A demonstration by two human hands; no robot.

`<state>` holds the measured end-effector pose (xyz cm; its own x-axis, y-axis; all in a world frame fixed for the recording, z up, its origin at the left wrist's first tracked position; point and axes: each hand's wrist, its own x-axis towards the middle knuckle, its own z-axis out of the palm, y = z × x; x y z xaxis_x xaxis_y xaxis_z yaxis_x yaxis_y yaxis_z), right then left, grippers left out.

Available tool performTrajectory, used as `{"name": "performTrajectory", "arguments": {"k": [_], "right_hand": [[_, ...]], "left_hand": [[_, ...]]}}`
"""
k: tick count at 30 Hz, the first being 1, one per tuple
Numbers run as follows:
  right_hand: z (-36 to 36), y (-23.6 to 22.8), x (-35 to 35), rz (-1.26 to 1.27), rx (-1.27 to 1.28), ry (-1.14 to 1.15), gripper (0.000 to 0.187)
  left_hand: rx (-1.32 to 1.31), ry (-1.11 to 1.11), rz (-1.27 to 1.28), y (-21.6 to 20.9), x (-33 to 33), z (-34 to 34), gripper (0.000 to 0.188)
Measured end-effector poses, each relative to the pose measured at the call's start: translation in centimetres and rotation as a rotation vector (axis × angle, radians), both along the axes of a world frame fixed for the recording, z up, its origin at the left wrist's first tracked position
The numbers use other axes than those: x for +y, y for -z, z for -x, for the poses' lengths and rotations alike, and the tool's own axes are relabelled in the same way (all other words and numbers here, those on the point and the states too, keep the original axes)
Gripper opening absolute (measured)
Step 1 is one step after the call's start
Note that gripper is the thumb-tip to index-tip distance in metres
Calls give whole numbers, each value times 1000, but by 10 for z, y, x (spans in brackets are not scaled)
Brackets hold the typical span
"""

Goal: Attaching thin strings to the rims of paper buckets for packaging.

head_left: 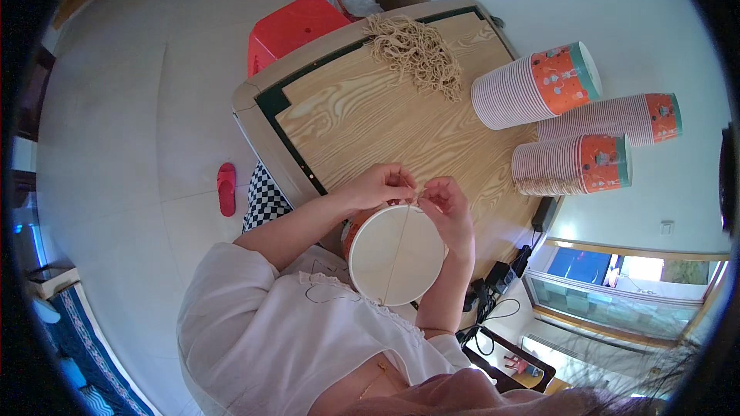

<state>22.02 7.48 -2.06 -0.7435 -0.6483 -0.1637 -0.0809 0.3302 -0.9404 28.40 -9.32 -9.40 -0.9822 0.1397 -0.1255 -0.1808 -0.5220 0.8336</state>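
Note:
A paper bucket [385, 258] with an orange patterned side rests against my front at the table's near edge, its white round end turned up toward me. A thin tan twine [398, 256] runs straight across that end, from the near rim to the far one. At the far rim my left hand [384, 185] pinches the twine between thumb and fingers. Close beside it, my right hand [447, 206] is closed on the same twine, fingertips nearly meeting the left ones. The fingers partly hide the short bit of twine between them.
A loose heap of tan twine [416, 54] lies at the table's far side. Three nested stacks of paper buckets [532, 85] lie sideways at the right. Black cables and an adapter [499, 277] sit along the right edge. A red stool [297, 29] stands beyond the table's left edge.

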Motion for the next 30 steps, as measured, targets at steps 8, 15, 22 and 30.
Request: {"name": "performTrajectory", "arguments": {"k": [8,15,22,30], "right_hand": [[-5,-6,-4,-49,127,-11,26],[-5,-5,1,41,105,-15,26],[-2,-5,5,31,-15,14,29],[1,2,8,107,-130,-1,24]], "left_hand": [[9,101,87,-5,1,8,18],[68,112,41,-5,-4,7,23],[66,147,146,-19,-6,6,26],[183,171,336,-17,-10,12,19]]}}
